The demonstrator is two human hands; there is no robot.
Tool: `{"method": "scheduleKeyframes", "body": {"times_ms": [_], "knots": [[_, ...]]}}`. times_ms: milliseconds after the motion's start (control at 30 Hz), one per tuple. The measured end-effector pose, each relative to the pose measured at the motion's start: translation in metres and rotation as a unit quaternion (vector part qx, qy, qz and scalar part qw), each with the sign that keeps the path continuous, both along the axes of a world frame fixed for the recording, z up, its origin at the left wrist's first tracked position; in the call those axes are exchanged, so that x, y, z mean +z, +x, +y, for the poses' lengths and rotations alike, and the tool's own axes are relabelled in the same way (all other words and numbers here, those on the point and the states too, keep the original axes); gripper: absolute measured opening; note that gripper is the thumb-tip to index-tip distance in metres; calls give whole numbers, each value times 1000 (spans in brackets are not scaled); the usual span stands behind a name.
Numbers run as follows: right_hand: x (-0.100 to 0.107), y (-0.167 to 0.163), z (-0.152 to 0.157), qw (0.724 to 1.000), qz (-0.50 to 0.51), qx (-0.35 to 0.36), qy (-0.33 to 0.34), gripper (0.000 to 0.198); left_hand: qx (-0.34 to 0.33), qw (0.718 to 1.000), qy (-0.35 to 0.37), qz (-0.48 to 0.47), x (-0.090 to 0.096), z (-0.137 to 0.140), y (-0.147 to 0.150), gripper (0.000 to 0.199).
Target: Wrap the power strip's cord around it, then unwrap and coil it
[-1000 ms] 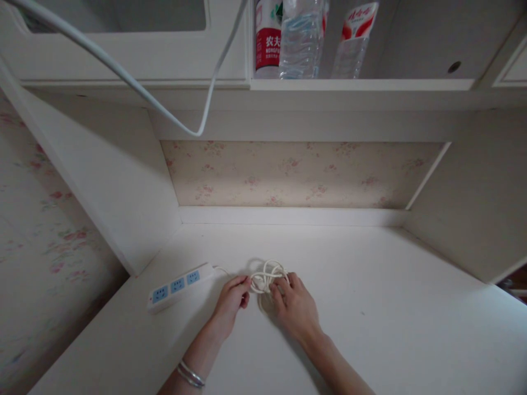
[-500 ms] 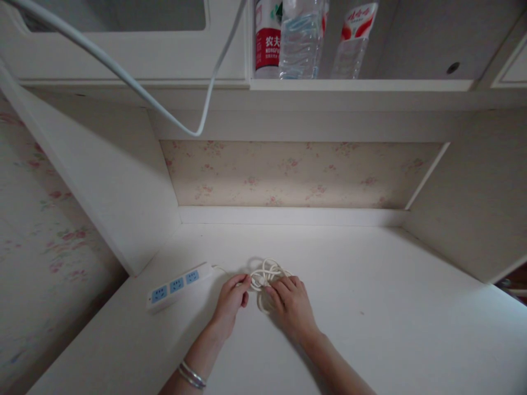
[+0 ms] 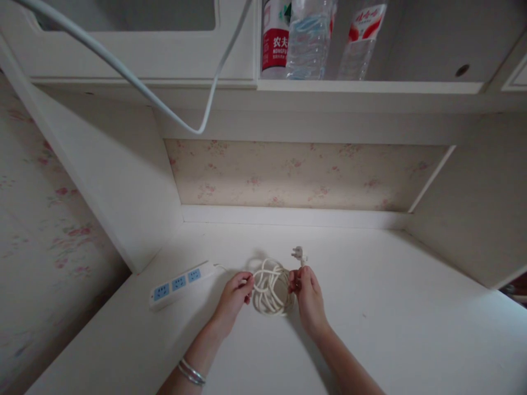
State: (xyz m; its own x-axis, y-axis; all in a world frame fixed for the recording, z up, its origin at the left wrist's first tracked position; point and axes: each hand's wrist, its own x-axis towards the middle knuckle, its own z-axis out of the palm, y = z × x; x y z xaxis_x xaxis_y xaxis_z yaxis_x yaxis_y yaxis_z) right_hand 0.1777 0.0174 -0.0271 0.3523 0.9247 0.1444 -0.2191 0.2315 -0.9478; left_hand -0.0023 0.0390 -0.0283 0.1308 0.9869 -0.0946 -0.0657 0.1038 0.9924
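A white power cord (image 3: 269,299) lies in a loose coil on the white desk, between my two hands. My left hand (image 3: 236,296) pinches the cord at the coil's left side. My right hand (image 3: 308,299) is closed on the cord near its end, right of the coil. Above those fingers sticks up the plug (image 3: 299,253), its prongs pointing left. To the left lies the white power strip (image 3: 181,285) with blue sockets, slanted on the desk. A short run of cord leaves its right end toward my left hand.
The desk surface (image 3: 395,329) stretches out on both sides, with side panels left and right. Plastic bottles (image 3: 308,46) stand on the shelf above. A thick white cable (image 3: 164,109) hangs down in front of the cabinet at upper left.
My right hand has moved right and up off the coil, and the plug now shows above its fingers. More of the coil is visible. My left hand stays nearly in place.
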Motion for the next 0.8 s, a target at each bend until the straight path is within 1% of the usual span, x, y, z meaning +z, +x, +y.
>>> {"method": "scheduleKeyframes", "body": {"times_ms": [133, 200, 367, 433, 500, 567, 667, 733, 800], "knots": [[5, 2, 3, 993, 113, -24, -14, 34, -17, 996, 84, 20, 8, -4, 1, 24], [7, 4, 4, 989, 146, -23, -19, 33, -36, 994, 106, 17, 12, -7, 1, 22], [8, 8, 6, 978, 205, -11, -16, 30, -110, 991, 81, 5, 21, -14, 3, 23], [8, 9, 7, 977, 213, -6, -13, 30, -116, 990, 79, 15, 21, -14, 5, 28], [8, 11, 7, 977, 214, -1, -13, 31, -86, 990, 95, 53, 17, -12, 6, 36], [9, 13, 7, 975, 223, 2, -12, 31, -50, 983, 137, 110, 10, -10, 8, 42], [11, 15, 7, 969, 248, 6, 0, 29, -4, 958, 212, 193, 2, -9, 10, 39], [13, 15, 7, 967, 253, 9, 10, 29, 45, 937, 252, 239, 0, -10, 11, 34], [15, 14, 6, 971, 237, 10, 23, 29, 94, 916, 280, 271, 0, -12, 10, 30]]}}
